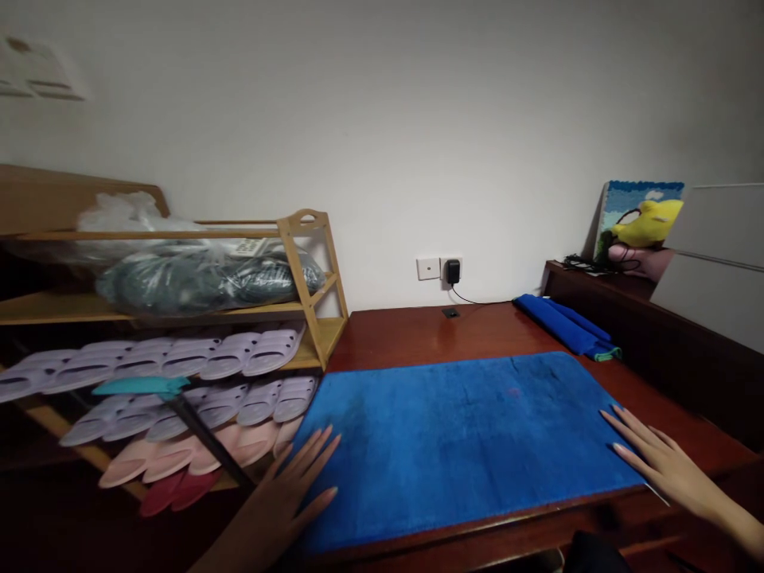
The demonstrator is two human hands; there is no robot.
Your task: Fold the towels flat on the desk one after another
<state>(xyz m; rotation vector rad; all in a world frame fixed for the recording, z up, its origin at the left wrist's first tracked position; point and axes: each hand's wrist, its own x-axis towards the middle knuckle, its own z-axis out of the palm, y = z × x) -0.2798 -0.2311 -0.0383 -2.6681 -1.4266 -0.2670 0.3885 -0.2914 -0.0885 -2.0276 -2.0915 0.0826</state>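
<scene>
Tabletop (406, 338), blue cloth (459, 438) beneath both hands' fingers (320, 463)

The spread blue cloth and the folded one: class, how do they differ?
The spread cloth lies flat; the folded cloth forms a narrow bundle. The spread cloth covers more table than the folded cloth. The folded cloth shows green trim; the spread cloth, none. Both are blue.

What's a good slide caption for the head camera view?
Two bare hands rest at either side of a blue cloth spread on a reddish-brown wooden table.
</scene>
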